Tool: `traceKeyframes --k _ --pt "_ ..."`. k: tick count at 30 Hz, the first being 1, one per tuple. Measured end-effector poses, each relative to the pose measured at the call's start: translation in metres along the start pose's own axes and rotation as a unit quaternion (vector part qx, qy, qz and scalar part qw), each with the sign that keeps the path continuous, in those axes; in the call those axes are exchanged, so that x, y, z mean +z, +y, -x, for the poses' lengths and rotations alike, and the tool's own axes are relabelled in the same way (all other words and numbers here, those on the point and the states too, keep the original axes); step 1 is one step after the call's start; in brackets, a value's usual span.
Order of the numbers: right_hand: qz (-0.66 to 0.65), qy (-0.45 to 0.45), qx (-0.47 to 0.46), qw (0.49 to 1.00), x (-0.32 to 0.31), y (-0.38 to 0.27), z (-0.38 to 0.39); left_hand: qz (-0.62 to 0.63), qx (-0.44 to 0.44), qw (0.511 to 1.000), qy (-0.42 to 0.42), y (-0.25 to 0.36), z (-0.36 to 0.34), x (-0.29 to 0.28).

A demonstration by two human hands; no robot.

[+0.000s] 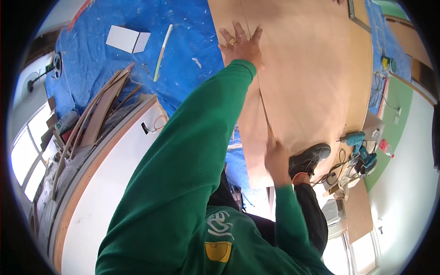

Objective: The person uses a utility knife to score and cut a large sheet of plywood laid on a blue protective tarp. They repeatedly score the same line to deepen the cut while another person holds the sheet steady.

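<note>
My left hand (243, 45) is pressed flat with fingers spread on a large, light brown wooden board (307, 82). It lies across a long dark line running down the board. My right hand (277, 164), blurred by motion, is closed at the near end of that line. From its grip a narrow tool, seemingly a hand saw (264, 107) seen edge-on, reaches along the line. The fist hides its handle. Beside my right hand, my dark shoe (310, 160) rests on the board.
Blue sheeting (192, 23) covers the floor, with a white box-like piece (123, 39) and thin strip (163, 52) on it. Wood offcuts (103, 107) lean at left. Teal power tools (355, 140) with cords lie right, near a bottle (386, 147). Another person's fingers (338, 2) show at the top.
</note>
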State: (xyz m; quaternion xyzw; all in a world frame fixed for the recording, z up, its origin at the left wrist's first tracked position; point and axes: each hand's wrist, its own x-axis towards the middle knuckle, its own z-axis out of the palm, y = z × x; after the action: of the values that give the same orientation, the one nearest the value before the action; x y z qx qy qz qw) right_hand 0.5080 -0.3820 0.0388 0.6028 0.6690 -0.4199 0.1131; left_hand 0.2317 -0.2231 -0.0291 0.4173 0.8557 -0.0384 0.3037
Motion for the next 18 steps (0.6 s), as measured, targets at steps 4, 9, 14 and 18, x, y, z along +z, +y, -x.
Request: traceKeyframes --k 4,9,14,18 --pt "0.038 0.023 0.055 0.998 0.016 -0.034 -0.105 0.000 0.027 1.000 0.001 0.021 0.000 0.003" --pt "0.117 0.011 0.000 0.993 -0.015 -0.022 -0.014 -0.002 0.005 1.000 -0.015 0.006 0.001 0.000" --pt "0.087 -0.046 -0.025 0.995 -0.063 -0.016 0.083 0.026 0.003 0.997 -0.079 0.005 0.013 -0.031" --pt "0.124 -0.001 -0.092 0.988 0.001 -0.006 -0.033 0.010 0.047 0.988 0.145 -0.001 0.007 0.016"
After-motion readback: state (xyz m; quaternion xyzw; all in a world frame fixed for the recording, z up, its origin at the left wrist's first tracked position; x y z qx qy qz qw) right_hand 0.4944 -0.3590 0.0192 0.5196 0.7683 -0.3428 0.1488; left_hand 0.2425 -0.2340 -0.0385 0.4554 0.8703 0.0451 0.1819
